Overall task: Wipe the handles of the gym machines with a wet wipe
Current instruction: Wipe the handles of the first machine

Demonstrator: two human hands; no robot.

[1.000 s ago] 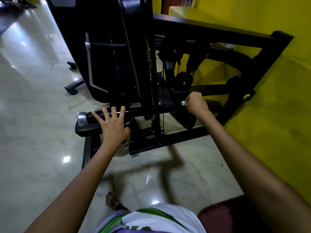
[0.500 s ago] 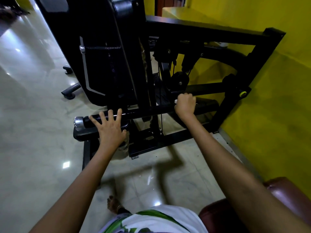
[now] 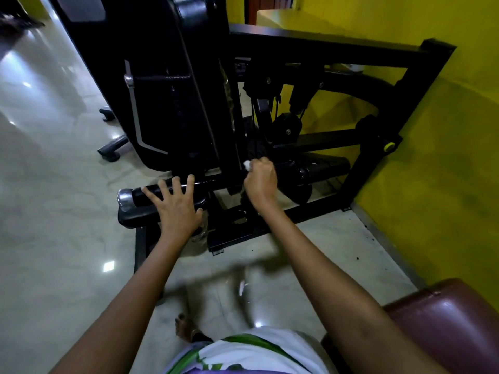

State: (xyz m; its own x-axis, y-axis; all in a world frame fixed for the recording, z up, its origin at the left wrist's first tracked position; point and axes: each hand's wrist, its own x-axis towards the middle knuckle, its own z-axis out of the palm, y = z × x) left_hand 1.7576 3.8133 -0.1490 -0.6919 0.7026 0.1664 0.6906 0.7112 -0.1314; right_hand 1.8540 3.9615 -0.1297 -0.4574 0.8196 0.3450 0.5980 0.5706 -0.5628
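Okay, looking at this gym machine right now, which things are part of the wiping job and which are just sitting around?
Part of the job:
- wet wipe, bunched in the right hand
- black handle bar that hand grips
- left hand, fingers spread flat on the bar's grip end

Just around:
- maroon padded seat
- yellow knob
- yellow wall
- black machine feet on the floor

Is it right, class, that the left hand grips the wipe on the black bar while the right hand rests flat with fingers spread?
No, the hands are swapped. The head view shows the right hand gripping the wipe on the bar, while the left hand rests flat with fingers spread.
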